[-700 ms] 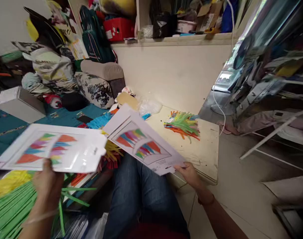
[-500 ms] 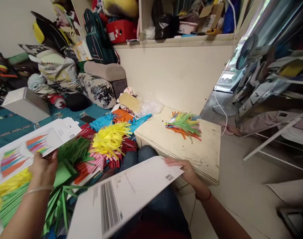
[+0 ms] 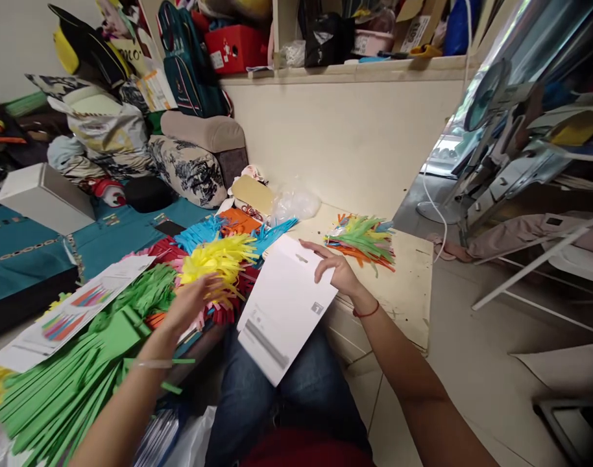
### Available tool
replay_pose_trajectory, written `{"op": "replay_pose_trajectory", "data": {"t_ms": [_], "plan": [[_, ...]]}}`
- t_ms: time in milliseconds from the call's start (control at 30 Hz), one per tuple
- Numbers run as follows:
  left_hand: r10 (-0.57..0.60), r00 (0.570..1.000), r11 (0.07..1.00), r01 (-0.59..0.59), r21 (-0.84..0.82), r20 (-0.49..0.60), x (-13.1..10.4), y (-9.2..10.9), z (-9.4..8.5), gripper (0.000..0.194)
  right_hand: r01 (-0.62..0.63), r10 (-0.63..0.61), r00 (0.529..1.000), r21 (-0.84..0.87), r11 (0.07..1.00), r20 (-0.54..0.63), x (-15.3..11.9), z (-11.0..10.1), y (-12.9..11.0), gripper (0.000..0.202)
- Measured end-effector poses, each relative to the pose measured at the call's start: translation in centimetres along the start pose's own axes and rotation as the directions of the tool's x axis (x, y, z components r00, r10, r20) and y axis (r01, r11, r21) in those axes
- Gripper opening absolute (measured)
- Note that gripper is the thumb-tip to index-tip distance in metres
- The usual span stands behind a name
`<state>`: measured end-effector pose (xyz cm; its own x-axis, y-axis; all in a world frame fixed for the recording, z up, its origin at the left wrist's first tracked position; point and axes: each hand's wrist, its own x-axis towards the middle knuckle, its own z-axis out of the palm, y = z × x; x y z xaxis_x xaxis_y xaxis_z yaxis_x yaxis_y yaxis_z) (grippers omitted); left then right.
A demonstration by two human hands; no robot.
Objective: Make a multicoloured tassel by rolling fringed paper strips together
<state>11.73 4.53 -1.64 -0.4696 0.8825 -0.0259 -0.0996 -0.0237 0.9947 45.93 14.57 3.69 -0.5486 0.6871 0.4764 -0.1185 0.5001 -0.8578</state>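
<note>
My right hand [image 3: 336, 267] grips the upper right edge of a white card [image 3: 289, 301] with a barcode and a hang slot, tilted above my lap. My left hand [image 3: 194, 299] hangs in front of the yellow paper fringe [image 3: 218, 259], fingers apart and a little blurred, with nothing seen in it. A printed sheet with coloured fringe pictures [image 3: 77, 308] lies on the green paper strips [image 3: 77, 376] at the left. Blue [image 3: 202, 235], orange and dark red fringes surround the yellow one. A multicoloured bundle [image 3: 362, 240] rests on the cream table [image 3: 403, 292].
A clear plastic bag [image 3: 296, 202] lies at the table's back left corner. A white box [image 3: 46, 198], a phone [image 3: 170, 227] and cushions are on the teal cover. A white metal rack [image 3: 534, 272] and another person's leg are at the right.
My left hand has let go of the printed sheet, now lying on the strips, and moved right. My right hand has lifted the white card more upright and shifted left with it.
</note>
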Motion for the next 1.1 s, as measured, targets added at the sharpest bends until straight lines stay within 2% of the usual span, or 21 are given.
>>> {"op": "replay_pose_trajectory", "data": {"t_ms": [33,67,133,167,233,300,333,367,433,533,600,733,767,833,900,967,1033,1100], "plan": [[-0.022,0.990,1.000,0.020,0.021,0.143,-0.8,-0.5,1.7,0.044,0.003,-0.003,0.999,0.019,1.000,0.036,0.7,0.0,-0.2,0.037],[-0.026,0.933,0.995,-0.010,0.099,0.359,-1.6,-0.9,3.1,0.048,0.005,-0.007,0.997,0.026,1.000,0.081,1.2,-0.2,-0.4,0.038],[-0.036,0.851,0.982,-0.066,0.176,0.525,-2.9,-1.6,4.9,0.046,0.019,-0.014,0.985,-0.026,0.999,0.173,1.9,-0.9,-0.9,0.032],[-0.033,0.840,0.977,-0.087,0.194,0.542,-3.6,-2.0,5.5,0.044,0.035,-0.017,0.984,-0.097,0.995,0.178,2.1,-1.5,-1.2,0.024],[-0.001,0.889,0.977,-0.096,0.189,0.458,-4.9,-3.2,5.9,0.043,0.062,-0.052,0.998,-0.304,0.951,0.041,2.1,-2.3,-1.8,0.015],[0.044,0.941,0.978,-0.109,0.177,0.334,-6.6,-4.9,6.0,0.046,0.047,-0.120,0.986,-0.492,0.869,-0.117,1.9,-1.9,-2.2,0.024],[0.064,0.960,0.978,-0.115,0.176,0.271,-7.5,-5.8,5.9,0.047,0.041,-0.127,0.985,-0.554,0.832,-0.118,1.8,-1.1,-2.2,0.026],[0.079,0.974,0.976,-0.120,0.181,0.214,-8.5,-6.6,5.9,0.047,0.050,-0.103,0.993,-0.597,0.801,-0.055,1.7,0.2,-2.0,0.026],[0.100,0.986,0.972,-0.125,0.199,0.132,-10.4,-7.8,5.8,0.045,0.103,0.017,0.984,-0.654,0.750,0.175,1.6,3.5,-1.2,0.027],[0.125,0.989,0.962,-0.141,0.235,0.083,-12.7,-7.9,5.3,0.041,0.148,0.213,0.894,-0.710,0.689,0.393,1.7,8.5,-0.1,0.043],[0.144,0.986,0.950,-0.162,0.267,0.084,-13.6,-7.0,4.7,0.036,0.192,0.241,0.850,-0.702,0.686,0.468,2.2,10.5,-0.1,0.038],[0.209,0.975,0.910,-0.222,0.351,0.073,-15.0,-4.5,3.6,0.030,0.340,0.001,0.885,-0.646,0.683,0.466,4.1,11.2,-2.0,0.040],[0.229,0.971,0.899,-0.236,0.369,0.063,-15.3,-4.0,3.5,0.032,0.350,-0.018,0.884,-0.637,0.687,0.467,4.5,11.0,-2.7,0.042],[0.264,0.964,0.882,-0.258,0.394,0.041,-16.0,-3.5,3.8,0.037,0.338,0.034,0.860,-0.619,0.709,0.509,5.1,10.5,-4.0,0.035],[0.283,0.959,0.875,-0.267,0.405,0.019,-16.6,-3.6,4.5,0.039,0.304,0.130,0.809,-0.597,0.742,0.573,5.3,9.9,-5.3,0.029],[0.286,0.958,0.876,-0.262,0.405,0.001,-16.7,-4.0,5.3,0.042,0.266,0.236,0.706,-0.560,0.785,0.668,5.4,9.6,-6.3,0.037],[0.264,0.964,0.883,-0.248,0.399,0.015,-16.6,-4.3,5.6,0.045,0.197,0.353,0.579,-0.546,0.814,0.735,5.4,9.5,-6.9,0.045],[0.212,0.975,0.893,-0.222,0.391,0.069,-16.6,-4.1,4.4,0.047,0.123,0.445,0.426,-0.538,0.834,0.788,5.7,9.5,-7.0,0.050]]}}
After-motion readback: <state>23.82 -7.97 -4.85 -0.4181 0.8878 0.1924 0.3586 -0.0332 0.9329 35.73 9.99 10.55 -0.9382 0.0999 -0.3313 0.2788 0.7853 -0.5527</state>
